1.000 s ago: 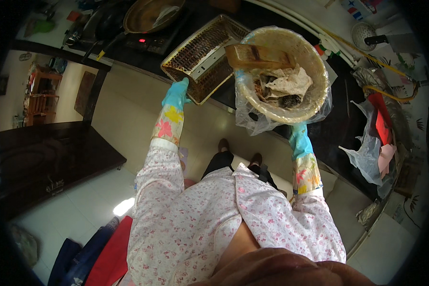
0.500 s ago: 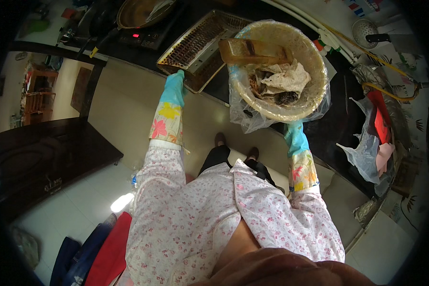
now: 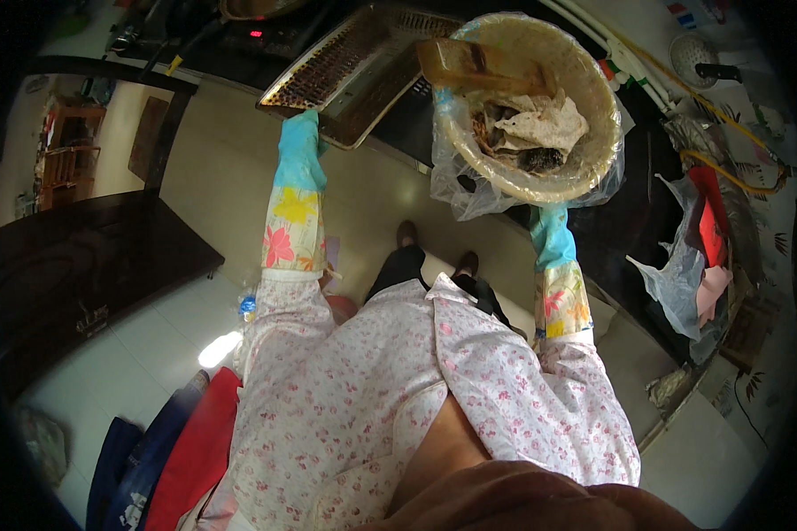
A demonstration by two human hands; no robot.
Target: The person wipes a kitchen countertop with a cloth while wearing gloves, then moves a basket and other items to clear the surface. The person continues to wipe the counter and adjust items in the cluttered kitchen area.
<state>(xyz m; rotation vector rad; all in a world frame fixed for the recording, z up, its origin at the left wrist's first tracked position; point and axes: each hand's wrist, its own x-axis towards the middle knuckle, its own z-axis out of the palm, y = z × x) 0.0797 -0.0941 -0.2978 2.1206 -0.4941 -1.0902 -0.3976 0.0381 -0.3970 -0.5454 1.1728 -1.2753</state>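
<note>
My left hand [image 3: 303,133], in a blue rubber glove with a flowered cuff, grips the near left corner of a greasy perforated metal panel [image 3: 350,102] resembling a range hood filter. The panel is tilted and browned with grease. My right hand [image 3: 553,226], gloved alike, holds the near underside of a round bin [image 3: 600,146] lined with clear plastic; its fingertips are hidden beneath. Inside the bin lie crumpled pale paper [image 3: 545,128] and dark scraps. An oblong amber, grease-stained container [image 3: 465,69] rests across the bin's left rim, partly sticking out over the panel.
Behind the panel stand an induction cooker [image 3: 257,40] and a pan [image 3: 261,7]. White pipes [image 3: 607,53] and a yellow hose [image 3: 726,115] run along the right wall. Plastic bags [image 3: 677,274] lie on the right counter. A dark wooden door [image 3: 88,265] is at left.
The panel has moved left and a little toward me with my left hand. The bin has shifted slightly right with my right hand. The whole view has tilted a little.
</note>
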